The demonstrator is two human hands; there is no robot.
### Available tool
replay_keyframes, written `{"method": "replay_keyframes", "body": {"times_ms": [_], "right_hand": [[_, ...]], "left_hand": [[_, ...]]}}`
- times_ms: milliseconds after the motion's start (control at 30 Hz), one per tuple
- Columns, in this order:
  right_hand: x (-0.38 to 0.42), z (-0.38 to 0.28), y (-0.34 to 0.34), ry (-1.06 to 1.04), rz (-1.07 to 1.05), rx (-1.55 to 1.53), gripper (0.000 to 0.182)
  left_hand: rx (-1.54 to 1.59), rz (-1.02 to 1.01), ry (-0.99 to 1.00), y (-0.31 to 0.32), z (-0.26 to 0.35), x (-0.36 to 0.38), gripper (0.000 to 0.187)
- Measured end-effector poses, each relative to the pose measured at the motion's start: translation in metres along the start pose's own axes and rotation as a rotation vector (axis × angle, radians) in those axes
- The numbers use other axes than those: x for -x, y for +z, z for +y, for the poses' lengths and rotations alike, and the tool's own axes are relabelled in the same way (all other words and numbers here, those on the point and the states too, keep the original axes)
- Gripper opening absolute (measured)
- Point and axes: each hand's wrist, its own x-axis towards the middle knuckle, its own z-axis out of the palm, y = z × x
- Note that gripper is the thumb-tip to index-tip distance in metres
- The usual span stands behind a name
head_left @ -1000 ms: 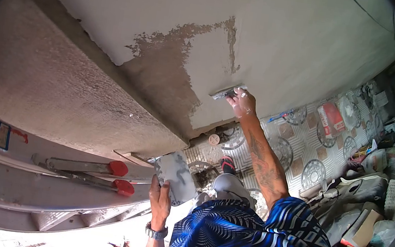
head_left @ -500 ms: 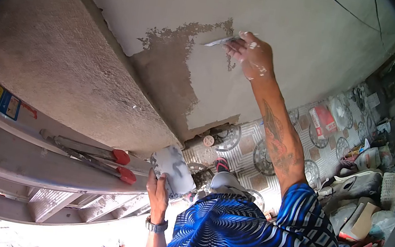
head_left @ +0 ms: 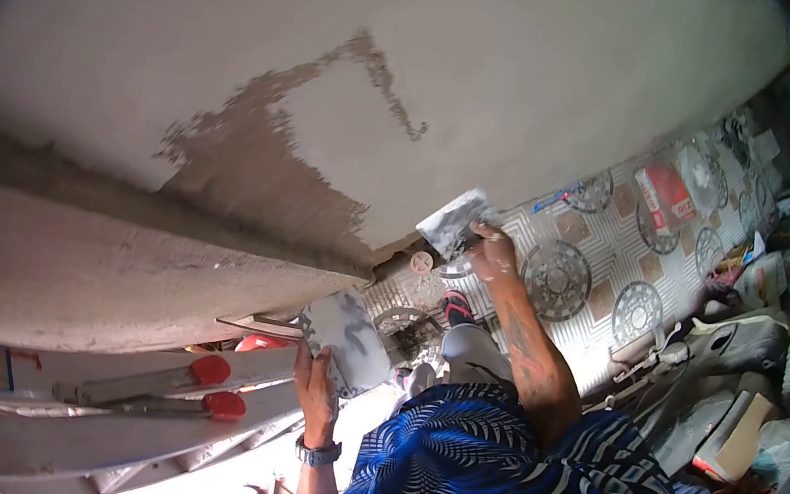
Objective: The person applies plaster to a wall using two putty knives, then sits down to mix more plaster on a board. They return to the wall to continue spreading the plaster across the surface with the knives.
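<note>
My right hand (head_left: 493, 253) is closed on a wide putty knife (head_left: 454, 221), its blade smeared with white and grey filler. The knife is held away from the wall, over the tiled floor near the wall's foot. Lower down, my left hand (head_left: 316, 393) grips the edge of a flat plate (head_left: 352, 337) with grey-white filler on it; its thumb lies on top. On the wall (head_left: 503, 50), pale coating surrounds a bare brown patch (head_left: 250, 166) with ragged edges. A thin strip of that bare surface runs up and to the right.
A rough concrete projection (head_left: 109, 268) juts out at left. Below it lies a metal ladder (head_left: 184, 455) with red-capped bars (head_left: 211, 370). Patterned tiles (head_left: 600, 296) cover the floor, with a red-and-white packet (head_left: 665, 196) on them. Assorted clutter (head_left: 738, 396) is piled at right.
My right hand has brought the putty knife down from the wall toward the plate, turning its blade face into view. The camera view has tilted; my left hand still holds the plate.
</note>
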Motion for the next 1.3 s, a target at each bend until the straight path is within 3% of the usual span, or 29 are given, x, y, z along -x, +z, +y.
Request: {"method": "replay_keyframes", "body": {"times_ms": [67,133,200,400,433,533,600,700,800,933,1000,1067,1100,1200,1300], "right_hand": [[-0.035,0.027,-0.024,0.043,0.164,0.097,0.015],[-0.054,0.042,-0.015,0.019,0.293,0.067,0.017],[-0.103,0.068,-0.035,-0.015,0.337,0.293,0.025],[-0.148,0.079,-0.002,0.020,0.521,0.049,0.029],[-0.151,0.076,-0.002,0.034,0.468,-0.031,0.040],[-0.131,0.068,0.025,-0.019,0.440,-0.036,0.043],[-0.102,0.063,0.046,-0.019,0.392,0.012,0.038],[-0.079,0.075,0.056,-0.040,0.300,0.029,0.029],[-0.053,0.074,0.060,-0.063,0.187,0.089,0.018],[-0.034,0.074,0.029,-0.105,0.000,0.172,0.009],[-0.032,0.076,0.014,-0.212,0.051,0.299,0.008],[-0.017,0.065,0.010,-0.093,-0.045,0.030,0.009],[-0.007,0.058,0.012,-0.105,-0.064,0.049,0.011],[0.048,0.042,0.042,-0.108,-0.142,0.036,0.008],[0.089,0.033,0.055,-0.142,-0.199,0.003,0.013]], "left_hand": [[-0.287,0.000,0.135,0.005,-0.001,-0.004,0.045],[-0.270,0.025,0.116,0.027,0.017,-0.011,0.045],[0.039,0.074,-0.064,0.053,0.042,-0.018,0.044],[-0.107,0.117,0.098,0.085,0.037,-0.042,0.045],[-0.093,0.127,0.084,0.091,0.040,-0.045,0.045],[-0.062,0.149,0.025,0.094,0.045,-0.051,0.045],[-0.102,0.143,0.056,0.085,0.041,-0.052,0.044],[0.069,0.135,-0.065,0.076,0.051,-0.046,0.044],[-0.161,0.022,0.041,0.060,0.049,-0.048,0.041],[-0.059,-0.009,0.000,0.054,0.060,-0.052,0.039],[0.049,-0.038,-0.010,0.043,0.048,-0.060,0.038],[0.021,-0.031,0.007,0.036,0.038,-0.068,0.038],[0.015,-0.022,0.016,0.033,0.033,-0.068,0.038],[0.360,-0.028,-0.090,0.021,0.029,-0.063,0.038],[0.223,0.052,-0.134,0.002,0.001,-0.069,0.034]]}}
